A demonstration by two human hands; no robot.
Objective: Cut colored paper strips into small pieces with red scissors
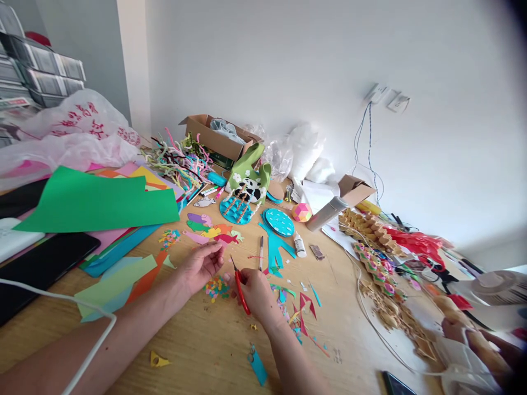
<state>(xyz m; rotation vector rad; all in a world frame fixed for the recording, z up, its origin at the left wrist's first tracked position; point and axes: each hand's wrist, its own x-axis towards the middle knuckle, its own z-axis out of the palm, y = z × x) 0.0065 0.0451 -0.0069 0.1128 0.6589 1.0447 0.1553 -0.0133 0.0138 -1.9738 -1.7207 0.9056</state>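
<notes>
My right hand (257, 293) is closed around small scissors (239, 285) with red handles, their dark blades pointing up and away from me. Left of the blades, my left hand (205, 267) has its thumb and fingers curled together in a pinch; what is in it, if anything, is too small to make out. Just beyond those fingertips is a red paper fish (226, 238), beside purple (200, 219), yellow and green paper fish. Between my hands lies a pile of small colourful paper dots (217, 289). Red paper scraps (303, 312) and other offcuts are scattered right of my right hand.
Coloured paper sheets (99, 203) cover the left side, near a black phone (45, 269). Blue paper discs (279, 221), a pen (261, 252) and a glue bottle (300, 245) lie ahead. Another person's hand (453, 329) is at the right edge, by a white cable (370, 318).
</notes>
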